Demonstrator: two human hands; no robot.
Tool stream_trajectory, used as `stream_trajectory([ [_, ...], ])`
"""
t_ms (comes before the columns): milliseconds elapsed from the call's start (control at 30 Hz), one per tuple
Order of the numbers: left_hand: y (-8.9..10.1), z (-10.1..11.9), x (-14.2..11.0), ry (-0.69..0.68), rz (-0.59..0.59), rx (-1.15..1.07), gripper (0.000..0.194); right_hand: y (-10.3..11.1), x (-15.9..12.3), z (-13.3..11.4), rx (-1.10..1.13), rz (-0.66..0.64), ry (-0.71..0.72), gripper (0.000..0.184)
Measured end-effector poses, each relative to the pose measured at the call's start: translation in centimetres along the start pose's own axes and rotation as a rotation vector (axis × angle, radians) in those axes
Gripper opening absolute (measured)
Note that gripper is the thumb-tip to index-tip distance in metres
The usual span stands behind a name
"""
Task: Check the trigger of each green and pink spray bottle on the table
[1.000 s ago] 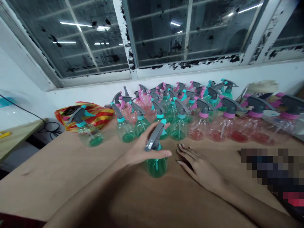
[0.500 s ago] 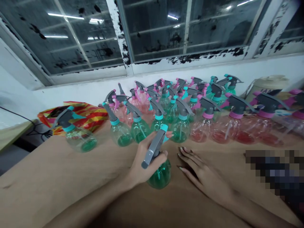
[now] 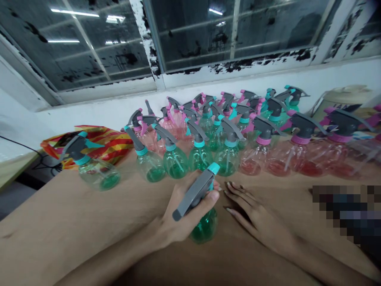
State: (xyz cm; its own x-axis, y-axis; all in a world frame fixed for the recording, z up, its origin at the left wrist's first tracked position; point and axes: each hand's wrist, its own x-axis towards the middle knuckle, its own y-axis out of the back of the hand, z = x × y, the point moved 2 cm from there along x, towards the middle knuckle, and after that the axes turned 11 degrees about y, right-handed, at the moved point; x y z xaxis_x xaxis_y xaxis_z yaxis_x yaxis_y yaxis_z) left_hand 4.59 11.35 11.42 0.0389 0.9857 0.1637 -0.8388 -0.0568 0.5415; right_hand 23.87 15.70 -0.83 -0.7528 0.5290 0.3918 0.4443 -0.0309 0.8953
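Observation:
My left hand (image 3: 184, 214) is wrapped round the neck and grey trigger head of a green spray bottle (image 3: 206, 227), near the front of the table. Its turquoise nozzle points away and to the right. Flat on the tabletop just right of it rests my right hand (image 3: 253, 210), fingers stretched out and nothing in them. Beyond both hands runs a row of see-through spray bottles: green ones with turquoise collars, such as the green bottle (image 3: 176, 161), and pink ones with pink collars, such as the pink bottle (image 3: 251, 161). Another green bottle (image 3: 99, 174) stands apart at the left.
More spray bottles crowd behind the front row, up to the wall below the window. A red and yellow striped bag (image 3: 119, 143) lies at the back left. A beige jug (image 3: 342, 101) stands at the back right. Something blurred out (image 3: 351, 214) lies at the right.
My left hand and the held spray bottle have shifted slightly toward me and to the right, the sprayer head tilting more. My right hand stays flat on the table. The view has shifted a little.

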Motion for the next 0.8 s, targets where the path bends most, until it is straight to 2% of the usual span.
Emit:
stream_trajectory([
  [100,-0.13,-0.04,-0.05,0.001,0.014,0.006,0.011,0.07,-0.08,0.09,0.026,-0.003,-0.011,0.05],
  [300,-0.21,0.27,0.66,-0.11,0.041,0.058,0.016,0.22,-0.43,0.29,0.06,-0.027,-0.015,0.048],
  [533,-0.3,0.32,0.19,0.012,0.069,0.087,0.013,0.29,-0.32,0.4,0.084,-0.034,-0.016,0.048],
  [800,-0.42,-0.04,0.32,-0.004,0.047,0.029,0.012,0.36,-0.31,0.29,0.112,-0.009,-0.019,0.049],
])
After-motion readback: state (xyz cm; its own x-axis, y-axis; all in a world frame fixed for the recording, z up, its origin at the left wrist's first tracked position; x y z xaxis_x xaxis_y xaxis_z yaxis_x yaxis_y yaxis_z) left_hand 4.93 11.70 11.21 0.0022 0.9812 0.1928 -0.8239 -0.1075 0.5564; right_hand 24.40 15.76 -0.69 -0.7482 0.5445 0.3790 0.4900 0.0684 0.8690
